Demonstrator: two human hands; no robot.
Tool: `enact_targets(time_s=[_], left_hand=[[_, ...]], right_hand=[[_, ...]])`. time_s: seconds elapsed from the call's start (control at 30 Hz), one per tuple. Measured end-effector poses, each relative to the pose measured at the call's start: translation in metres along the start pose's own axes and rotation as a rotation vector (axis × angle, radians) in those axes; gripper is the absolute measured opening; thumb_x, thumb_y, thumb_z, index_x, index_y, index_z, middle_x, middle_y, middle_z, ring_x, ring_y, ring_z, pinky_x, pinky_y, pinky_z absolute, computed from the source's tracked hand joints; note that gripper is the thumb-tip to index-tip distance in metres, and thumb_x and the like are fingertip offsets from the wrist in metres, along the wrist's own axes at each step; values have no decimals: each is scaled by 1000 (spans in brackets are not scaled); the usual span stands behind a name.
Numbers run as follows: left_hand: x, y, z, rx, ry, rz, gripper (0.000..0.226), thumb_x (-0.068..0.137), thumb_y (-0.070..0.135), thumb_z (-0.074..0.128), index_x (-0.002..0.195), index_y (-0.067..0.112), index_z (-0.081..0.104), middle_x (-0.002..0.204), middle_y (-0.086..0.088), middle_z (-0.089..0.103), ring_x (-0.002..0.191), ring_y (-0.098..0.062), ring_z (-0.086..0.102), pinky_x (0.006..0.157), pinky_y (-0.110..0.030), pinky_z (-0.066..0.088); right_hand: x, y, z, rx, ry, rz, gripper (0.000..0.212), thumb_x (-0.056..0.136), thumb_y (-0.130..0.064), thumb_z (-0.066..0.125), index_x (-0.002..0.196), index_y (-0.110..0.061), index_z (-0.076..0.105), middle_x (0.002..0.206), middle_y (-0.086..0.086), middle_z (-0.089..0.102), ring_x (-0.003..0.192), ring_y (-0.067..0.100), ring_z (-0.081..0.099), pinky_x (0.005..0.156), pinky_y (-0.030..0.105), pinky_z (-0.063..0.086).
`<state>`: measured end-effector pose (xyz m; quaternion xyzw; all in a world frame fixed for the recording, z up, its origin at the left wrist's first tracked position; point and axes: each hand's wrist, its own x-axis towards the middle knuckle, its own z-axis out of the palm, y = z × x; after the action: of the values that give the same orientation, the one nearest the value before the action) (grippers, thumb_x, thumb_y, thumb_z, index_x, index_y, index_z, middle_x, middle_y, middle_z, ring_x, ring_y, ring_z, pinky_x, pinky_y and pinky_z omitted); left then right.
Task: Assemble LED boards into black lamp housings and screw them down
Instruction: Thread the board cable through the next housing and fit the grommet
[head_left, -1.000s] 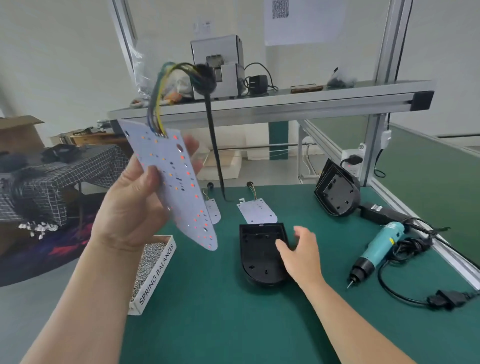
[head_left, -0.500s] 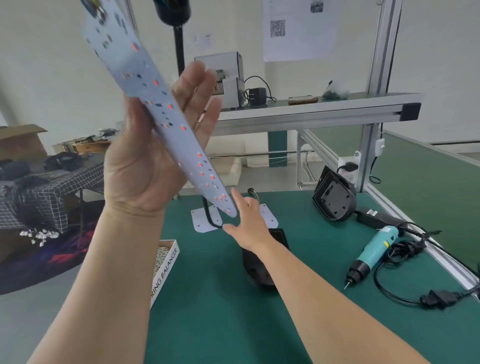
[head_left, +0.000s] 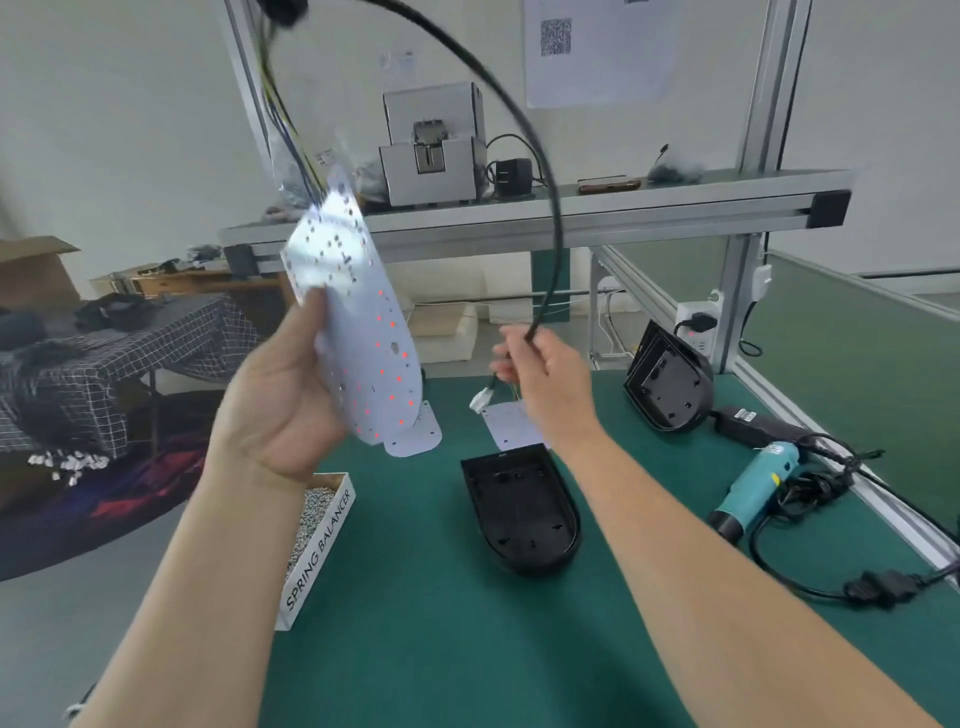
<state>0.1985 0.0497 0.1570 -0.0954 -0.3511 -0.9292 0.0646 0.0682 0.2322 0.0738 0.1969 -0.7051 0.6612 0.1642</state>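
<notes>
Your left grip pinches the board aloft; right grip clasps its cable. At 6 o'clock below, the housing lies empty on the table: seating and screwing remain.

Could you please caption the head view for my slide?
Left hand holds white LED board; right hand grips its black cable.

White walls, aluminium-framed shelf
</notes>
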Motion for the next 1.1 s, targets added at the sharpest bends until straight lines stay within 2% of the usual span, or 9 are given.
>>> enact_targets(time_s=[0.1,0.2,0.3,0.37,0.43,0.47,0.63,0.8,1.1], left_hand=[[4,-38,-31,94,295,-81,33,104,24,47,112,6,73,120,-12,73,99,-25,74,88,-48,57],[8,-83,-60,63,527,-229,36,105,19,49,136,2,54,141,-16,58,124,-32,59,84,-45,50],[5,-123,-80,66,669,-318,29,105,20,51,131,9,57,139,-10,61,130,-27,56,83,-36,48],[3,-142,-90,50,703,-377,20,104,21,52,120,11,60,114,-10,73,112,-28,67,74,-36,54],[2,-153,-98,18,701,-402,22,103,21,52,118,9,63,85,-11,77,79,-26,74,63,-34,61],[3,-156,-100,-4,684,-400,24,103,20,52,120,7,63,89,-13,77,78,-28,74,68,-38,62],[9,-167,-95,1,534,-435,36,102,18,54,133,1,58,127,-22,67,121,-39,61,109,-56,41],[15,-174,-93,62,465,-507,40,104,23,50,138,4,56,132,-18,65,126,-35,58,108,-53,42],[8,-163,-114,353,213,-392,45,96,27,53,139,12,56,139,-10,63,127,-27,61,104,-49,46]], right_hand=[[22,-8,-30,4,119,16,19,107,-21,45,95,-23,59,87,2,71,66,2,67,64,18,55],[22,5,-43,-173,101,44,18,109,-19,39,102,-14,55,88,2,70,62,1,65,65,20,56],[4,27,-39,-244,47,91,20,109,-20,39,103,-11,55,87,3,70,68,9,67,71,27,58],[-8,41,-34,-225,10,113,21,109,-20,40,102,-7,56,89,7,70,71,14,67,75,30,59],[-16,51,-29,-223,-25,122,23,109,-20,40,100,-5,55,89,9,69,70,14,64,76,33,58],[-18,55,-27,-239,-42,123,23,109,-21,40,99,-5,55,89,9,69,69,13,64,75,32,57],[-21,63,-21,-309,-128,127,20,108,-21,39,98,-13,54,87,1,71,72,15,69,72,30,55],[-15,59,-25,-379,-240,145,23,109,-24,39,102,-12,56,84,-5,70,77,16,68,77,31,55],[-4,22,-52,-28,-377,275,22,109,-13,37,105,-6,57,95,14,73,72,19,65,67,24,53]])
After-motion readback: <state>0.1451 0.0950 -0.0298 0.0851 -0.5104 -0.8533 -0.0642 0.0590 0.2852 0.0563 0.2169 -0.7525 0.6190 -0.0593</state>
